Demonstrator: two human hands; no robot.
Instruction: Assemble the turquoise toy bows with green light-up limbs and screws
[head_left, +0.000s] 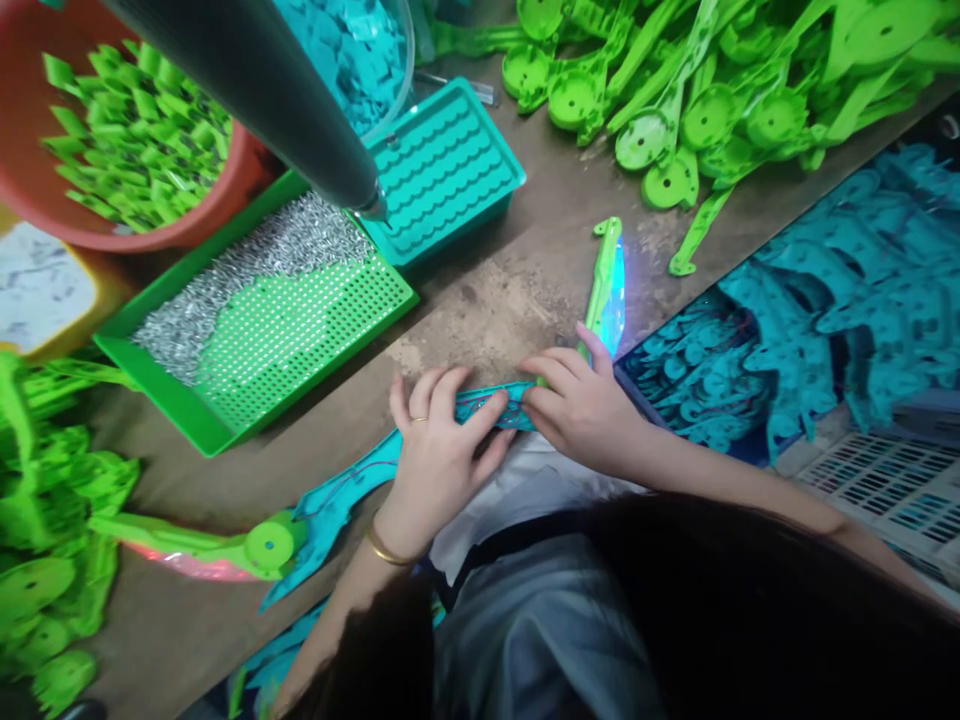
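My left hand (439,455) presses down on a teal plastic toy part (352,490) that lies across the table's near edge, fingers curled over its middle. My right hand (581,405) pinches the same teal part at its right end, touching a green sword-shaped piece (606,285) whose clear blade glows blue. A green round-ended part (262,545) with a pink blade lies at the teal part's left end.
A green tray (142,375) of small metal screws sits left of centre, a teal tray (450,160) behind it. A red basin (30,190) holds green clips. Green parts (712,100) pile at the back, teal parts (825,300) in a bin on the right. A dark cylinder (285,100) hangs overhead.
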